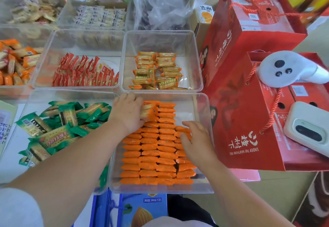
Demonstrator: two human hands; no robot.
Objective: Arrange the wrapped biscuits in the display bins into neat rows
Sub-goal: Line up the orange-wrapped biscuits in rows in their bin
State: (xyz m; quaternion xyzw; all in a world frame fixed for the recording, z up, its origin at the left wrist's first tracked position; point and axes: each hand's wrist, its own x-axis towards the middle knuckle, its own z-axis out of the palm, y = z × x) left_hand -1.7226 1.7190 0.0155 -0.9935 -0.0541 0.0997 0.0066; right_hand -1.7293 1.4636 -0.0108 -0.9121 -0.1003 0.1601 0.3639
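A clear plastic bin (207, 112) in front of me holds orange wrapped biscuits (153, 157) standing in three neat rows. My left hand (127, 112) reaches into the far left of this bin, and its fingers curl round a few orange packets (147, 112) at the head of the left row. My right hand (193, 137) lies on the right row, its fingertips pinching an orange packet (182, 130). The far right corner of the bin is bare.
Left is a bin of loose green biscuit packets (58, 128). Behind stand bins of red packets (83, 73) and yellow-orange packets (156, 70). Red gift boxes (249, 102) crowd the right side, with a white controller (284, 68) on top. A blue carton (138, 209) sits below.
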